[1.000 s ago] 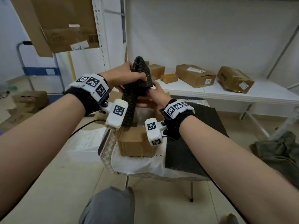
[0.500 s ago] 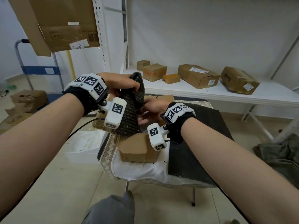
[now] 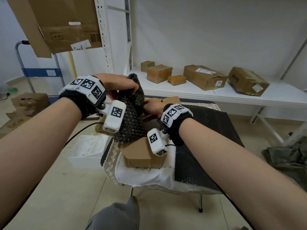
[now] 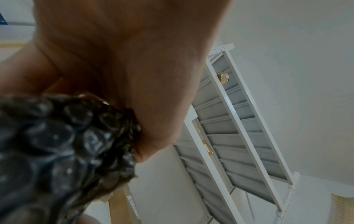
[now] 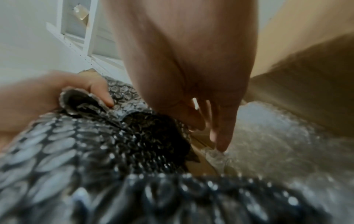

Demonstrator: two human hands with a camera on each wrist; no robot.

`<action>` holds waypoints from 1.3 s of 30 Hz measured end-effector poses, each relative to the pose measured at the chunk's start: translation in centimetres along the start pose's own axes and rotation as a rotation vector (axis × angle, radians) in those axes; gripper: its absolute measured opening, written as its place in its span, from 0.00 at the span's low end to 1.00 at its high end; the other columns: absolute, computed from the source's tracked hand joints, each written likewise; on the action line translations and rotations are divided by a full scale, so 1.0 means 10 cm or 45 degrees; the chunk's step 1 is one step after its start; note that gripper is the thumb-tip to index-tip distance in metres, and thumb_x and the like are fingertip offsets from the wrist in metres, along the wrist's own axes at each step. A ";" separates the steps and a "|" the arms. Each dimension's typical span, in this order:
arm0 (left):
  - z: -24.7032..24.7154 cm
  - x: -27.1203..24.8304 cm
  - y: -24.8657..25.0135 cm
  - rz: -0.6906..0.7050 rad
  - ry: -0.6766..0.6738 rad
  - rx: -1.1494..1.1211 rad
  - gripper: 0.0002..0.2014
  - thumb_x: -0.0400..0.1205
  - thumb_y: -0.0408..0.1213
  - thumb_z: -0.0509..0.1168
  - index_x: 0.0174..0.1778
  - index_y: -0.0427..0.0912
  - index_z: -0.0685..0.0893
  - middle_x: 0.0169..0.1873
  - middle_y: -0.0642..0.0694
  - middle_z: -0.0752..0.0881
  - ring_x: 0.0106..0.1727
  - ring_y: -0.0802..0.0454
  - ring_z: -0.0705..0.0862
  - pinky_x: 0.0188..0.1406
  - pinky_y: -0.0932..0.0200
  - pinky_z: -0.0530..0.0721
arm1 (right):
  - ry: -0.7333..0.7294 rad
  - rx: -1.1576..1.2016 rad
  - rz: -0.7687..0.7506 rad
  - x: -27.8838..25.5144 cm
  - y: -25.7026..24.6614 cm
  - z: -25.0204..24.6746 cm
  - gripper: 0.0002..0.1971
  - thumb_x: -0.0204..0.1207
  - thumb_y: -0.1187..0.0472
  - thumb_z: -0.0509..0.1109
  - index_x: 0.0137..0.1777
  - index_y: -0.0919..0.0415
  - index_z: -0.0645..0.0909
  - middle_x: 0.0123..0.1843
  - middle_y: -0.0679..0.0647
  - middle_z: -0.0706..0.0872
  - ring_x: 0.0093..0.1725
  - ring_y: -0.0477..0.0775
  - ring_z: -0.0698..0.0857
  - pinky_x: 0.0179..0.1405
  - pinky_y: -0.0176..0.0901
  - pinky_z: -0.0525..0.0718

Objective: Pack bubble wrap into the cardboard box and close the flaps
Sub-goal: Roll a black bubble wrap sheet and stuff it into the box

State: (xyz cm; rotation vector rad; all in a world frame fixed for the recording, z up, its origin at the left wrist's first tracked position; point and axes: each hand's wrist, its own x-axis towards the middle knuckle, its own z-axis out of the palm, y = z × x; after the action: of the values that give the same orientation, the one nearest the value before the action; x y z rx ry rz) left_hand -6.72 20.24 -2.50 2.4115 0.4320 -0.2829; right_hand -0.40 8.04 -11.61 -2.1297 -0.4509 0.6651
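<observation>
The left hand (image 3: 116,83) holds the top of a roll of black bubble wrap (image 3: 128,120), with its fingers curled over the folded top edge. The roll stands almost straight up, and its bottom end sits down inside the open cardboard box (image 3: 141,155). The right hand (image 3: 152,107) is just behind the roll, over the open box. In the right wrist view its fingers (image 5: 222,136) point down into the box and touch some clear bubble wrap (image 5: 268,136) that lies inside; the fingers look mostly straight, not wrapped around anything. The box flaps stand open. The box sits on a white cloth (image 3: 149,178) on a small surface (image 3: 216,130), and a dark sheet of bubble wrap (image 3: 199,163) lies beside the box on the right. Behind it all, a white shelf (image 3: 216,95) holds several brown boxes (image 3: 204,77). A white box (image 3: 86,151) lies on the floor to the left
</observation>
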 end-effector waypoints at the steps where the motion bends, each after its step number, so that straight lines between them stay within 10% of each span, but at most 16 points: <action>1: -0.02 0.00 0.00 0.002 0.007 0.008 0.14 0.78 0.39 0.60 0.57 0.40 0.81 0.49 0.40 0.87 0.45 0.42 0.87 0.40 0.55 0.85 | 0.038 0.053 -0.009 0.02 0.00 0.00 0.12 0.82 0.70 0.59 0.59 0.65 0.81 0.59 0.69 0.87 0.59 0.66 0.87 0.64 0.63 0.84; 5: -0.08 0.01 0.00 0.009 0.034 0.016 0.13 0.78 0.40 0.61 0.55 0.41 0.81 0.47 0.40 0.86 0.43 0.42 0.86 0.34 0.58 0.83 | 0.309 0.243 -0.137 0.07 0.03 -0.03 0.20 0.79 0.74 0.53 0.62 0.65 0.84 0.51 0.61 0.83 0.48 0.59 0.81 0.44 0.51 0.82; 10: -0.09 0.05 0.01 0.019 0.018 0.023 0.12 0.77 0.40 0.61 0.53 0.41 0.81 0.46 0.40 0.86 0.41 0.43 0.86 0.34 0.58 0.84 | 0.437 0.321 -0.183 0.11 0.06 -0.13 0.28 0.78 0.75 0.53 0.75 0.57 0.73 0.74 0.59 0.74 0.49 0.55 0.80 0.46 0.56 0.88; 13: -0.06 0.12 0.01 0.008 0.028 0.027 0.15 0.77 0.42 0.61 0.56 0.41 0.81 0.51 0.39 0.87 0.47 0.40 0.88 0.44 0.52 0.87 | 0.340 0.219 -0.194 0.16 0.07 -0.19 0.29 0.78 0.73 0.55 0.80 0.56 0.69 0.78 0.60 0.71 0.49 0.50 0.80 0.39 0.38 0.80; 17: 0.00 0.21 0.01 0.002 0.017 0.052 0.18 0.76 0.44 0.62 0.60 0.42 0.80 0.55 0.39 0.87 0.54 0.39 0.88 0.56 0.46 0.88 | 0.301 0.174 -0.059 0.18 0.02 -0.24 0.22 0.84 0.63 0.57 0.78 0.65 0.71 0.77 0.65 0.74 0.75 0.64 0.74 0.72 0.52 0.74; 20: 0.01 0.27 0.03 0.003 0.003 0.131 0.17 0.77 0.45 0.63 0.60 0.42 0.80 0.55 0.39 0.88 0.54 0.38 0.89 0.59 0.42 0.87 | 0.304 0.082 -0.026 0.14 -0.05 -0.31 0.19 0.89 0.64 0.52 0.73 0.75 0.72 0.75 0.71 0.74 0.74 0.67 0.73 0.72 0.47 0.69; 28: 0.03 0.44 0.22 0.022 0.104 0.485 0.20 0.83 0.43 0.61 0.68 0.37 0.76 0.59 0.36 0.85 0.57 0.38 0.87 0.55 0.45 0.88 | 0.167 0.060 0.015 0.20 -0.07 -0.36 0.29 0.87 0.45 0.46 0.81 0.62 0.63 0.81 0.65 0.67 0.73 0.68 0.74 0.74 0.60 0.73; 33: 0.22 0.61 0.15 0.039 -0.021 0.573 0.20 0.85 0.41 0.62 0.71 0.35 0.76 0.65 0.36 0.82 0.55 0.40 0.83 0.39 0.54 0.83 | 0.208 -0.048 0.040 0.30 0.00 -0.32 0.22 0.80 0.47 0.66 0.62 0.64 0.77 0.54 0.62 0.79 0.57 0.65 0.84 0.61 0.64 0.85; 36: 0.35 0.73 0.00 0.100 0.084 0.638 0.21 0.84 0.42 0.63 0.71 0.36 0.77 0.68 0.37 0.81 0.66 0.40 0.81 0.61 0.54 0.79 | 0.310 -0.021 0.014 0.35 0.04 -0.30 0.14 0.73 0.53 0.75 0.35 0.61 0.78 0.37 0.60 0.81 0.34 0.59 0.83 0.47 0.61 0.91; 39: 0.47 0.80 -0.13 0.064 0.169 0.560 0.26 0.83 0.47 0.64 0.73 0.35 0.74 0.68 0.36 0.80 0.67 0.38 0.80 0.62 0.52 0.76 | 0.122 0.021 0.018 0.31 0.02 -0.22 0.18 0.79 0.57 0.71 0.31 0.63 0.73 0.29 0.59 0.76 0.22 0.53 0.80 0.27 0.46 0.88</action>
State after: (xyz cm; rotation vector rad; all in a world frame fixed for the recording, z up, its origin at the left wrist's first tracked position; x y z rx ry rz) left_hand -0.30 20.01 -9.32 2.8792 0.3993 -0.2126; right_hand 3.39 8.22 -11.60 -2.1408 -0.3773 0.5703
